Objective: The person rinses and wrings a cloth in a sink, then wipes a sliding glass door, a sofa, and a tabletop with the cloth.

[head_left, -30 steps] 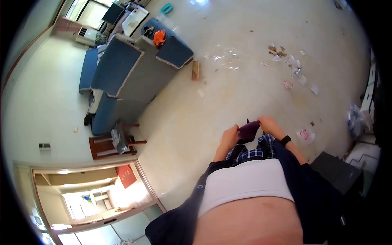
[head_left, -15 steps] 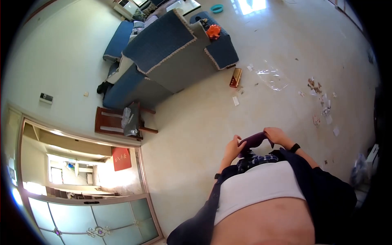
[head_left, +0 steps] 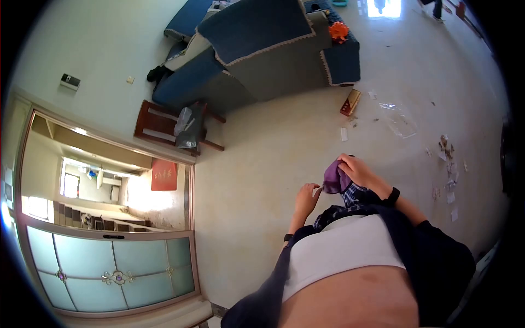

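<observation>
While our right hand (head_left: 356, 170) pinches the cloth (head_left: 332, 178) above the floor (head_left: 251, 213), a light, even grip serves us best; our left hand (head_left: 308, 199) half-curls by its edge, whether gripping we cannot tell.

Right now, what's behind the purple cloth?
Past the upper left edge of the purple cloth, floor shows; plaid fabric shows at its lower right. Whatever lies directly behind is covered, and the right hand hides part of the cloth.

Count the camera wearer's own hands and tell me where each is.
2: the right hand grips the purple cloth; the left hand is beside its edge, contact unclear.
</observation>
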### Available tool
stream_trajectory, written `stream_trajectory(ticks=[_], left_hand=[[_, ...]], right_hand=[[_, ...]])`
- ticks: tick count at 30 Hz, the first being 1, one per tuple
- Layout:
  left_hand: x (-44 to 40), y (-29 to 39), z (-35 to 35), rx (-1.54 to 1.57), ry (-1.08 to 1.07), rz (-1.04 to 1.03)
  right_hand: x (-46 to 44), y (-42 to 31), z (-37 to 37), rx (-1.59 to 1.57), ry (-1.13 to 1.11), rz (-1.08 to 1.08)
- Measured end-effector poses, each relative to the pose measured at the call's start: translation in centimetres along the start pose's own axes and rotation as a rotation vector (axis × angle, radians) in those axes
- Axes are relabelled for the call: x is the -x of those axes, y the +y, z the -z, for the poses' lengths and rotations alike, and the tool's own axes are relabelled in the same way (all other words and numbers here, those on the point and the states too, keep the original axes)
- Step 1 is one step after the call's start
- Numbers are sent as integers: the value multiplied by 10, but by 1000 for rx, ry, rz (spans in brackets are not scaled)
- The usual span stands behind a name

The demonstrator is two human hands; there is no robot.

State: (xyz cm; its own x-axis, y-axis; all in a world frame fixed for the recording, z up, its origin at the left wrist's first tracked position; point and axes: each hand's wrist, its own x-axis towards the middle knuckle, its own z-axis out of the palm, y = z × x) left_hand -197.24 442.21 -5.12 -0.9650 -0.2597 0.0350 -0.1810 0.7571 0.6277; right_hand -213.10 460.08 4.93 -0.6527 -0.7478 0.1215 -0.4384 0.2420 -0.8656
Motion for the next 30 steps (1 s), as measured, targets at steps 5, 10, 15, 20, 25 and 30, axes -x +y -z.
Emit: stream_trajectory(ticks=[5, 10, 15, 20, 25, 30], left_hand=[[-31, -13, 32, 175, 122, 187], [-88, -25, 97, 115, 399, 193], [-148, -61, 129, 237, 420, 285], [-200, -60, 152, 410, 363, 340], [-254, -72, 160, 271, 96, 240], [-324, -102, 163, 317, 12, 27]], right_hand=[[-92, -8, -19, -47, -113, 79], [-195, -39, -50, -42, -448, 256], [-265, -57, -61, -110, -530, 375], [-307, -48, -46, -208, -449, 270], [-338, -16, -44, -115, -379, 214], [-381, -4, -42, -111, -177, 123]])
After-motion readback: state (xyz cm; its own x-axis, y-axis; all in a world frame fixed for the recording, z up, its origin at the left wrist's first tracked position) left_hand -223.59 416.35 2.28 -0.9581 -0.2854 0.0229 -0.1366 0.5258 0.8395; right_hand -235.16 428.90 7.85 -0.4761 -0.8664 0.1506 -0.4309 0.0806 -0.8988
